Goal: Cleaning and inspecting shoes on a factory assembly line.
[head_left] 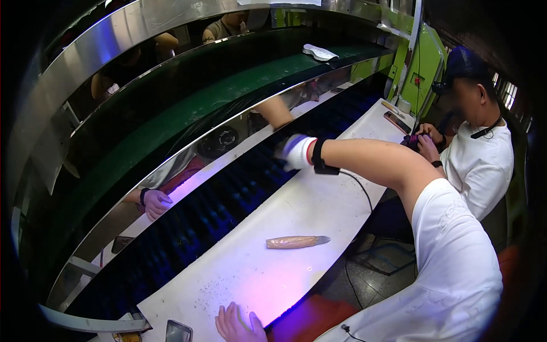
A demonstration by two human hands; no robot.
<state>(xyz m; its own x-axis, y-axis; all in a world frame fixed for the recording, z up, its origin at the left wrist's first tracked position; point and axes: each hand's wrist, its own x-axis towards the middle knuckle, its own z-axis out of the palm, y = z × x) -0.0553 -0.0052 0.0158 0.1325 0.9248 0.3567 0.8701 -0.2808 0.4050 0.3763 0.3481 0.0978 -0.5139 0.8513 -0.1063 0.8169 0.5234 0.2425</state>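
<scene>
My left hand (pixel 239 324) is bare and lies on the near end of the white bench (pixel 228 259), fingers stretched out and apart. My right arm reaches far across the bench to its back edge. On its end, my right hand (pixel 296 153) wears a white glove with a red-edged cuff, and a black strap with a cable circles the wrist. Its fingers are smeared by motion over the dark strip, so what they hold, if anything, cannot be made out. Between my hands lies a short knife (pixel 292 242) with a tan wrapped handle, blade pointing right.
A polished steel panel (pixel 188 165) runs behind the bench, mirroring arms and hands. Beyond it, a green conveyor belt (pixel 250 77) carries a white shoe-sole-shaped piece (pixel 319 52). A phone (pixel 179 330) lies near my left hand; another phone (pixel 397 121) lies by a seated co-worker (pixel 478 154).
</scene>
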